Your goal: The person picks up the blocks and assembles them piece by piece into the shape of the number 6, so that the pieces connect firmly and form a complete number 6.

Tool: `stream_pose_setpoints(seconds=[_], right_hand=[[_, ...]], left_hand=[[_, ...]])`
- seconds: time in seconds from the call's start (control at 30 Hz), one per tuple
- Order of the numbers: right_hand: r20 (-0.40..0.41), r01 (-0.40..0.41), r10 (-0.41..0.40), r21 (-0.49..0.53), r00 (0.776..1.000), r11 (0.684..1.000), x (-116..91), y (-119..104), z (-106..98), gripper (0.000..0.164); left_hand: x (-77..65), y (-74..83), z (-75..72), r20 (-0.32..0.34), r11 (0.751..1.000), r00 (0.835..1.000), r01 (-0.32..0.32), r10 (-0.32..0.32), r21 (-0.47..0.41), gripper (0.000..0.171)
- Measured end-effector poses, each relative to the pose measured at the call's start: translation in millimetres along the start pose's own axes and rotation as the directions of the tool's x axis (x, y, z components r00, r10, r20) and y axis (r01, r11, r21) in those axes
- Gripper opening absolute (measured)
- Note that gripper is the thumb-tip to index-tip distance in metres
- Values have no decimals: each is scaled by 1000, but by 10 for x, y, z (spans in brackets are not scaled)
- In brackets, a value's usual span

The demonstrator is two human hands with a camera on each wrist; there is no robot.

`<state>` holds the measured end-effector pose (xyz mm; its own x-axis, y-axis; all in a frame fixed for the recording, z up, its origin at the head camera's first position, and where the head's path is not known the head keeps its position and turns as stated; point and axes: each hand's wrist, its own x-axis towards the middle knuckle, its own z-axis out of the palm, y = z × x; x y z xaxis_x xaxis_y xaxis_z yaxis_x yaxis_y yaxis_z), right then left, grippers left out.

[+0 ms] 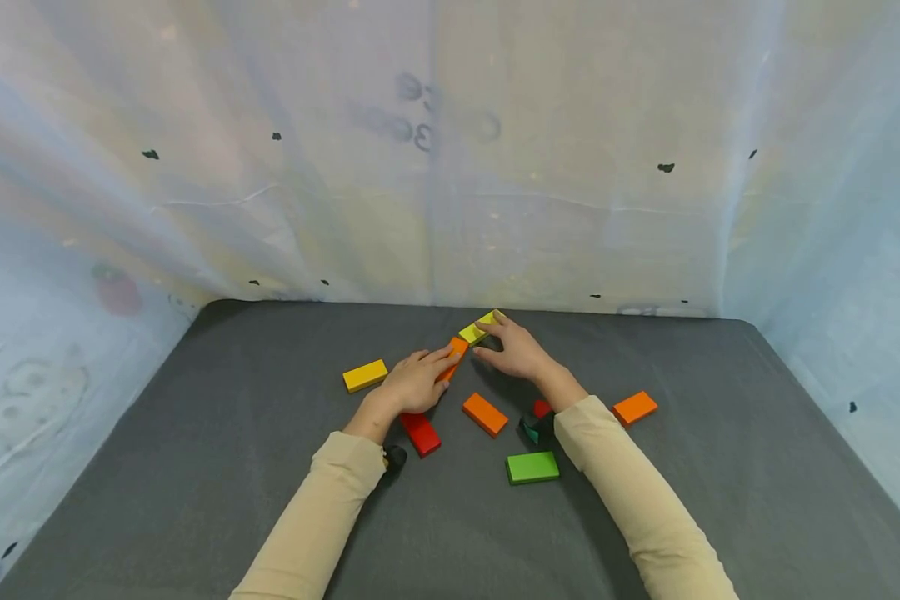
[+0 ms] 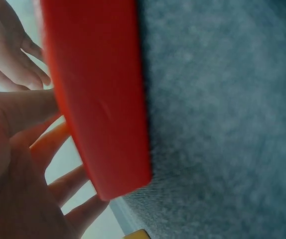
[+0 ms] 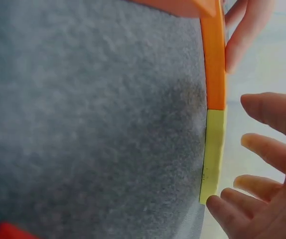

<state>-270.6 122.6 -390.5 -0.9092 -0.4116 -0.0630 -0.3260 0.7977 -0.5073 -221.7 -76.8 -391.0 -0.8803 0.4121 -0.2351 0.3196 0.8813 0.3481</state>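
Observation:
In the head view, my left hand [image 1: 414, 382] lies over an orange block [image 1: 456, 350], its fingers reaching across the top. That block meets a yellow-green block [image 1: 471, 333] end to end; the seam between them shows in the right wrist view. My right hand [image 1: 520, 350] is over the yellow-green block, thumb and fingers spread around it. Seen from the right wrist, a fingertip touches near the block's end [image 3: 213, 159]. A red block [image 2: 95, 99] fills much of the left wrist view and partly hides the left fingers.
On the dark grey table [image 1: 232, 467] lie a yellow block [image 1: 365, 376] to the left, an orange block [image 1: 484, 414] in the middle, a green block [image 1: 532, 468] nearer, and another orange block [image 1: 635, 408] by the right sleeve. A second red block [image 1: 542, 408] is partly hidden. Pale sheeting [image 1: 570, 233] surrounds the table.

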Motion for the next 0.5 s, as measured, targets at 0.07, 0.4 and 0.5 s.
stream_pose_setpoints(seconds=[0.07,0.4,0.5], right_hand=[[3,4,-4,7,1000,1000,-39,3,-7,57],[-6,81,-81,23,997,996,-268,46,-69,58],[5,106,-106,51,994,993,-334,73,-84,58]], left_hand=[[5,-4,2,8,1000,1000,1,-1,-1,51],[25,-37,-6,21,1000,1000,-3,3,-12,49],[12,-40,-16,21,1000,1000,-10,11,-14,50]])
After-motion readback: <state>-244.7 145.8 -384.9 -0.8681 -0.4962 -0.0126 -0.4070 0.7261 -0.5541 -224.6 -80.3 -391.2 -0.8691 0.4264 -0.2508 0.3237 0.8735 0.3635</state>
